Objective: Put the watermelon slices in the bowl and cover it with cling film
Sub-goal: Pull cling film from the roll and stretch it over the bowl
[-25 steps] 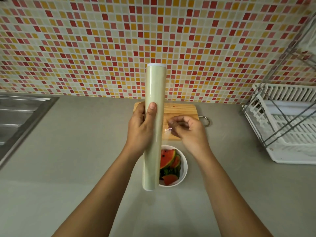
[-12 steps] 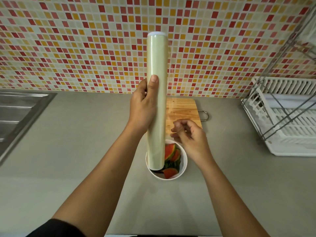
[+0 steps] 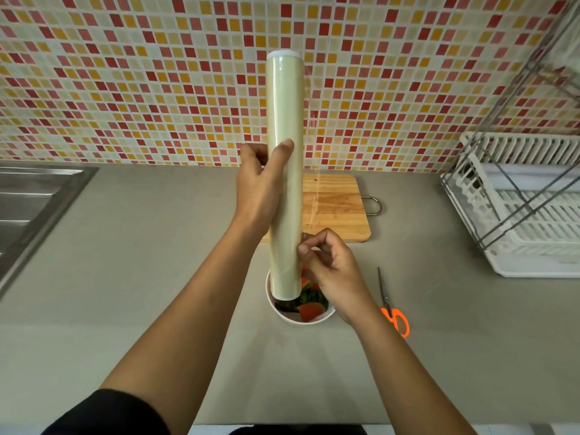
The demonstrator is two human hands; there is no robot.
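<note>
Fingers (image 3: 306, 246) of the right hand (image 3: 332, 271) pinch the free edge of the cling film (image 3: 314, 189) just beside the lower part of the roll (image 3: 284, 120). The left hand (image 3: 255, 189) grips the roll at mid-length, thumb across its front, holding it upright above the bowl (image 3: 314, 321). Inside the bowl lie the watermelon slices (image 3: 310, 309); it stands uncovered on the surface (image 3: 157, 262), in front of the cutting board (image 3: 339, 208). A narrow strip of film stands off the roll's right side. Step in hand, as judged: drawing out a sheet. Done well, the pull runs sideways and evenly along the whole edge, with the roll held firm, so the film neither bunches nor clings to itself. Enough should come off to overlap the rim all round. For the cut, scissors (image 3: 394, 312) lie near on the right.
</note>
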